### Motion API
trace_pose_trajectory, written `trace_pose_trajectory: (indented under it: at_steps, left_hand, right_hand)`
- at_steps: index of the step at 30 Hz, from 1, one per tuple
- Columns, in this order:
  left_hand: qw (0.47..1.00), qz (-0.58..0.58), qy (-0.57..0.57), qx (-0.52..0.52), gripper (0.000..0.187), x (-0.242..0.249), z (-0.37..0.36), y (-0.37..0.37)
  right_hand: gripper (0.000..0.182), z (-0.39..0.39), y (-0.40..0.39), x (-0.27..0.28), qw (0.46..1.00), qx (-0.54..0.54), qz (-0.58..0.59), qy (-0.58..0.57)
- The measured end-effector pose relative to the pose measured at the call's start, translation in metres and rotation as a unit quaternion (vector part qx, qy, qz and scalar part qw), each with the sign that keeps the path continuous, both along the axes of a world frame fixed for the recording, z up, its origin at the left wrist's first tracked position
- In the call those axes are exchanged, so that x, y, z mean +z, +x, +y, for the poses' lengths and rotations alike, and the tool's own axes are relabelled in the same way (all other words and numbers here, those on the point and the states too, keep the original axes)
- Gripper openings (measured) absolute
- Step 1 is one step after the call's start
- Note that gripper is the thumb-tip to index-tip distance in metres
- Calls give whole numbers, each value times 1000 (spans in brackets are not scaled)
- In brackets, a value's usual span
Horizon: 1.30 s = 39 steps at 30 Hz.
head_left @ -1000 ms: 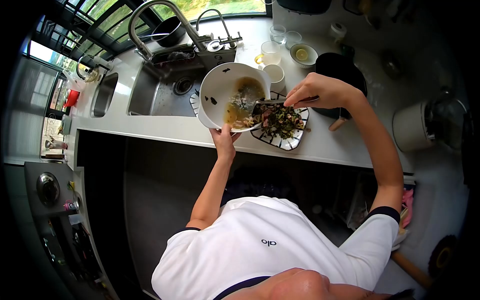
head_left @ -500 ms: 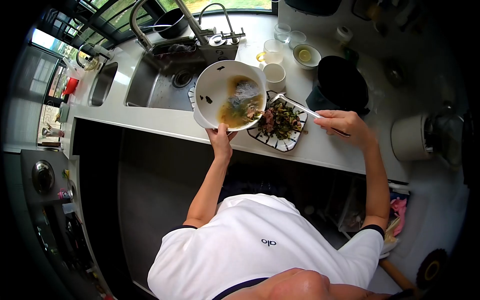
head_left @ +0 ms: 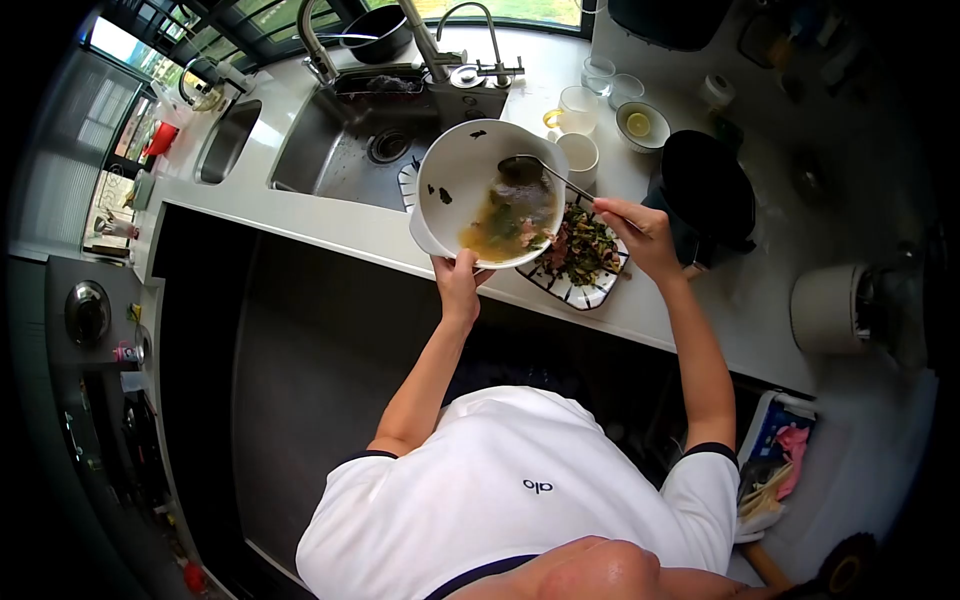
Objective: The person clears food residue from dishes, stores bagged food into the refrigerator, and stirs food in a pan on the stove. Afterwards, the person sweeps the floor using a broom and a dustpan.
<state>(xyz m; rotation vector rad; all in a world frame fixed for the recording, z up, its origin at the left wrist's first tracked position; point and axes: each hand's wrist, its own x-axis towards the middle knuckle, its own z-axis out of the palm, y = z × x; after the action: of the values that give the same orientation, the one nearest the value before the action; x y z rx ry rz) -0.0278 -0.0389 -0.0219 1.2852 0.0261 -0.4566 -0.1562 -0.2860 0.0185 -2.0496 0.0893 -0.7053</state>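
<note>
My left hand (head_left: 460, 286) grips the near edge of a large white bowl (head_left: 448, 165), tilted above the counter's front edge. Brownish broth (head_left: 497, 222) with greens and pinkish meat bits has pooled at its lower right side, and dark scraps cling to the inner wall. In my right hand (head_left: 643, 236) is a metal ladle (head_left: 568, 185), whose dark scoop rests inside the bowl near the far right wall. Just right of the bowl, partly hidden by it, a patterned plate (head_left: 583, 298) holds chopped greens and meat (head_left: 588, 248).
A sink (head_left: 330, 150) with faucets lies beyond the bowl to the left. Behind the plate stand a white cup (head_left: 577, 155), a yellow-handled mug (head_left: 577, 108), glasses and a small bowl (head_left: 655, 130) with a lemon slice. A dark bin-like container (head_left: 705, 190) is at right.
My right hand has swung left with the ladle, from above the plate into the bowl. My left hand still holds the bowl tilted. The whole view has shifted slightly.
</note>
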Motion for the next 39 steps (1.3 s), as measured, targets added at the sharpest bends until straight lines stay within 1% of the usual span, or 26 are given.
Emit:
trace_pose_trajectory:
  at_steps: [1, 3, 5, 8, 13, 17, 23, 26, 30, 33, 39]
  left_hand:
    - [1000, -1, 0, 4, 52, -1, 0, 1]
    - [1000, -4, 0, 6, 50, -2, 1, 0]
    - [1000, -8, 0, 8, 49, -1, 2, 0]
    - [1000, -11, 4, 9, 49, -3, 2, 1]
    - [1000, -19, 10, 4, 50, 0, 6, 0]
    - [1000, 13, -10, 0, 51, 0, 6, 1]
    - [1000, 9, -4, -5, 53, 1, 5, -1]
    - [1000, 16, -3, -8, 53, 4, 4, -2]
    - [999, 26, -11, -21, 54, 9, 1, -4]
    - [999, 22, -10, -26, 55, 6, 0, -4]
    - [999, 19, -14, -32, 54, 1, -2, -5]
  right_hand:
    - [19, -1, -7, -4, 999, -9, 20, 41]
    - [20, -4, -18, -10, 984, 6, 44, 170]
    - [21, -7, -24, -19, 960, 17, 52, 275]
    - [22, -7, -27, -20, 944, 29, 78, 320]
    - [25, -3, -28, -15, 922, 48, 124, 364]
    - [26, 1, -28, -16, 910, 62, 144, 384]
    - [26, 1, -29, -18, 898, 101, 145, 403]
    - [24, -5, -32, -13, 900, 134, 151, 385]
    - [21, -20, -37, 1, 918, 171, 166, 318]
    - [21, -28, -41, 17, 939, 195, 164, 229]
    - [24, -43, -49, 29, 950, 220, 141, 171]
